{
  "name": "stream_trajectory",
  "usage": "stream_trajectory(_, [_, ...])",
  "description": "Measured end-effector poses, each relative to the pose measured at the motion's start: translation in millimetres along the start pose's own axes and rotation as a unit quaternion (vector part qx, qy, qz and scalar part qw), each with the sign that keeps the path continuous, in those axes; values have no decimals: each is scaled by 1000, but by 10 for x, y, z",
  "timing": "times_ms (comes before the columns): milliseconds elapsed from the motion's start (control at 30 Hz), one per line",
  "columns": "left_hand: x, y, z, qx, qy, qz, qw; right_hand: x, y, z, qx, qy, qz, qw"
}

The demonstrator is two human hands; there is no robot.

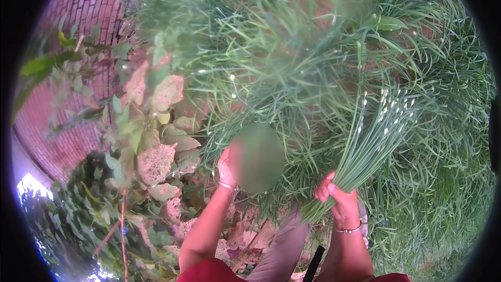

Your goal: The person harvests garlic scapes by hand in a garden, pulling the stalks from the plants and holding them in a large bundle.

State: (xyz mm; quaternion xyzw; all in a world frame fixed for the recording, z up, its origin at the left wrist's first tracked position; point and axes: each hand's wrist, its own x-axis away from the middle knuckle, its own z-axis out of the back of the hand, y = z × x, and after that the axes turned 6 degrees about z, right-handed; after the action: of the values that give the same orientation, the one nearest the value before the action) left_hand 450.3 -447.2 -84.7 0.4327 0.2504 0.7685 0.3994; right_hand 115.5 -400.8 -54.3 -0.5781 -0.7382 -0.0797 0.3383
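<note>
My right hand [338, 196] is closed around a thick bunch of garlic chive flower stalks [364, 156]. Pale closed buds top the stalks, which fan up and to the right, while their cut-looking lower ends poke out below my fist. My left hand [226, 170] reaches into the leaves at the edge of the growing chives [313, 137]. A round blurred patch covers most of its fingers, so what they touch is hidden. A few white buds [233, 78] stand among the leaves beyond that hand.
Broad-leaved plants with hole-ridden, dry leaves [156, 162] grow to the left. A thin upright stick [124, 235] rises among them at lower left. Behind is a brick surface [90, 11]. My legs [280, 246] and a black strap [314, 262] are below.
</note>
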Motion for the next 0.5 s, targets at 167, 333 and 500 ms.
stream_trajectory(167, [-262,196,-392,-217,-67,-132,965,-11,11,84,22,3,-2,1000])
stream_trajectory(333, [-272,-93,-526,10,-68,8,998,-6,38,54,17,1,-7,1000])
stream_trajectory(500, [-363,-130,-618,282,-50,220,933,-10,44,60,24,19,-18,999])
